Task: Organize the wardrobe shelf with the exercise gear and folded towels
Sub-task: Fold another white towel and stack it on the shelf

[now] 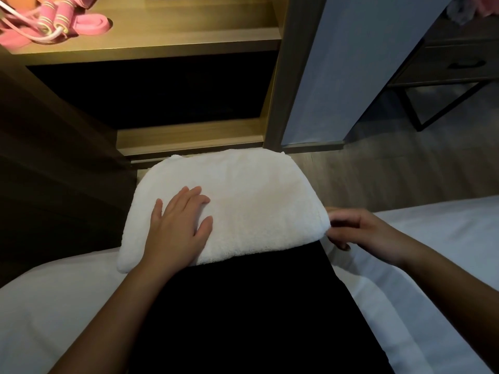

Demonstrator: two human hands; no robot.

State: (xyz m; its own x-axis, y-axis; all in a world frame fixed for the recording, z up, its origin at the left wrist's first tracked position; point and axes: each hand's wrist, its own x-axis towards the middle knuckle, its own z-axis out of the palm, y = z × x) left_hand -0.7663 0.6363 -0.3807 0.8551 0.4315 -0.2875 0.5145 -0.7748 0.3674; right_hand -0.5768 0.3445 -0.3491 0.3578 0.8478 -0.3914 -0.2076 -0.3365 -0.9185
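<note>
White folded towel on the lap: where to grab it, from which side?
Grip the white towel by its two side edges, fingers under, coming in from left and right. It is a soft, thick fold lying flat, so a one-edge pinch would likely let it open. The right hand curls at the right edge; the left hand lies flat on top.

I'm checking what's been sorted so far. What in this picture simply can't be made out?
Head view:
- Pink jump rope: cut off by the left edge.
- Lower wardrobe compartment: too dark to see inside.
- Things at top right: blurred, cropped.
- Towel near edge: covered by black clothing.
</note>
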